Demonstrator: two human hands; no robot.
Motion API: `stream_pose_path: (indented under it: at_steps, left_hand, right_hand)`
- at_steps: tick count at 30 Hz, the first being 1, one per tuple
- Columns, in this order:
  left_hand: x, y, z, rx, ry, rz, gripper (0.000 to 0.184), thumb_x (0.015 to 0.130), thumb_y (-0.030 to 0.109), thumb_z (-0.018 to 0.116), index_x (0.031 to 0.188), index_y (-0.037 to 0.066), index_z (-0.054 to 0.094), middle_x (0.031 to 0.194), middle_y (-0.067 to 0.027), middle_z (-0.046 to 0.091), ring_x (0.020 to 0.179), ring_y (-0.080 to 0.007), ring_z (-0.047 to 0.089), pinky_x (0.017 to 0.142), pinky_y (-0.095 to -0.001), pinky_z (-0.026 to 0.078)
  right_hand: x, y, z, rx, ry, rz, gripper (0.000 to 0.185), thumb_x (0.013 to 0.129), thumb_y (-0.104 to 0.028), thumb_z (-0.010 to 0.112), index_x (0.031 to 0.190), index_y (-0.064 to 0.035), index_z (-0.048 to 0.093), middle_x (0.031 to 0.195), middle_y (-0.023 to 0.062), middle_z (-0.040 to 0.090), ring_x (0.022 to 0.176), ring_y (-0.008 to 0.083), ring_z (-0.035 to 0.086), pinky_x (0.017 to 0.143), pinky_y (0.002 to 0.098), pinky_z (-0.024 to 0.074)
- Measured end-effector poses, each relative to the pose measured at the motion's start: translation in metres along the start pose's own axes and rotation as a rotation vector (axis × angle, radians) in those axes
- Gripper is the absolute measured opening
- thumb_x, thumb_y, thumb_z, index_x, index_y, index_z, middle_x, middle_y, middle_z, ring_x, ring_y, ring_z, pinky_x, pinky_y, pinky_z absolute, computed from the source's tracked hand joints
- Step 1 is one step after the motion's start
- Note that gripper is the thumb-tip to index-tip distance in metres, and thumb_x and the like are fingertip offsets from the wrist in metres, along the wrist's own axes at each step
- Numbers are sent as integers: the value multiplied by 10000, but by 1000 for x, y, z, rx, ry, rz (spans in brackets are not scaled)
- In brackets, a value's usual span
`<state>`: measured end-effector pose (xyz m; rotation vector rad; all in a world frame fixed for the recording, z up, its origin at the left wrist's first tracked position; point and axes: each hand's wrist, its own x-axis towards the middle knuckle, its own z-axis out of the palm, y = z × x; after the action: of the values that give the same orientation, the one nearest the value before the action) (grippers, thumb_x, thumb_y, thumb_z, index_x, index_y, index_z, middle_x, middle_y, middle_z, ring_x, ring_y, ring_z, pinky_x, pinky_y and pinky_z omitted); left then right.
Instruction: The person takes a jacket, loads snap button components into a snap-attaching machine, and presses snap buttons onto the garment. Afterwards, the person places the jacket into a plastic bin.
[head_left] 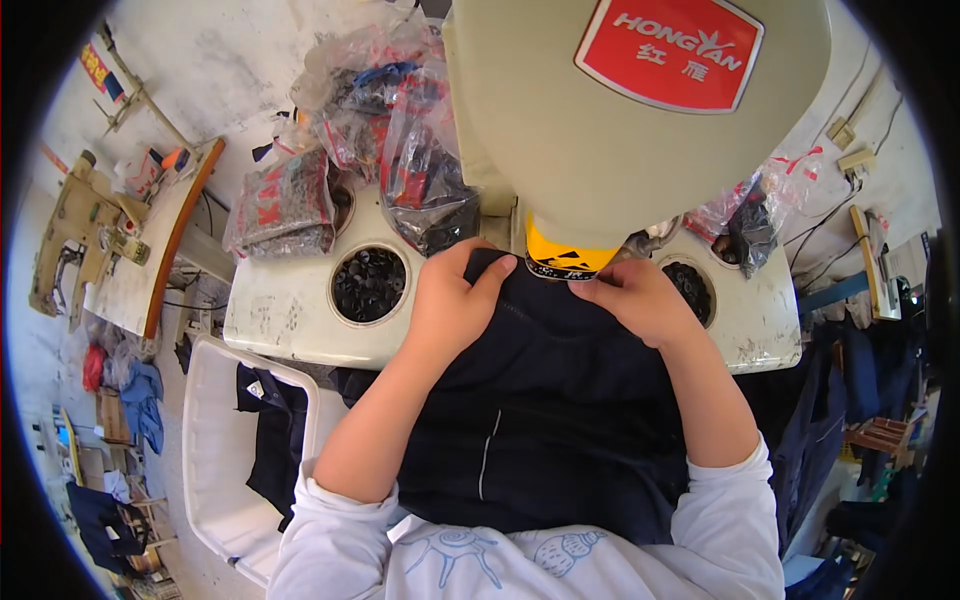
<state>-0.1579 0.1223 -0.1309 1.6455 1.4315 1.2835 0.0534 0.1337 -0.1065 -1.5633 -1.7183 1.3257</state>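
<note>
A dark garment (560,350) lies across my lap, its upper edge raised to the yellow and black guard of a large beige machine (640,150). My left hand (462,285) pinches that edge between thumb and fingers, just left of the guard. On the right side of the guard, my right hand (640,298) is closed on the same edge, thumb on top. The part of the cloth under the guard is hidden by the machine head. A pale line runs down the lower part of the garment.
Round bowls of dark buttons (369,285) are set into the white worktop (290,318) on both sides. Plastic bags (285,205) lie behind. At the lower left stands a white bin (215,440) with dark cloth. Another machine (85,235) is at far left.
</note>
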Motion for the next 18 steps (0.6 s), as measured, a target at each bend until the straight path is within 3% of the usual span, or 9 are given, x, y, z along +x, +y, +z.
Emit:
stream_pose_path:
  at_steps: [3,6,9,12,15,18]
  left_hand:
    - [1,3,1,-73,16,12,213,809,169,673,859,-34,630,695,-172,633,649,-259,619,620,-321,467]
    - [3,-10,2,-14,-32,5,213,813,175,670,845,-32,631,692,-169,634,642,-251,619,611,-320,465]
    - [0,-15,3,-19,-33,9,208,814,186,670,839,-18,635,688,-165,633,633,-258,617,600,-326,466]
    - [-2,-14,2,39,-16,47,203,814,198,671,843,0,643,691,-162,635,642,-272,621,602,-330,469]
    - [-2,-15,3,33,-19,39,201,814,207,673,848,10,648,699,-160,638,659,-282,626,613,-330,472]
    - [-1,-17,4,42,-16,45,204,814,211,674,854,12,651,707,-159,643,669,-279,630,623,-331,474]
  right_hand:
    - [-2,2,1,30,48,-99,316,810,-306,674,857,7,679,583,-6,546,464,66,408,400,267,316]
    - [0,-3,1,-64,28,19,312,810,-289,674,871,17,677,593,7,557,500,70,446,462,262,366]
    - [3,4,3,-51,-2,-32,321,810,-285,674,888,27,674,631,27,593,566,87,506,548,259,418]
    - [-2,-7,1,-106,-37,22,330,828,-264,663,1004,16,646,746,39,641,659,102,521,627,271,425]
    - [-2,-7,2,-130,-28,6,326,830,-262,662,1002,14,643,735,40,638,647,100,515,610,275,421]
    - [-2,-8,3,-151,16,-7,307,803,-268,676,887,28,673,708,58,641,645,116,559,618,271,452]
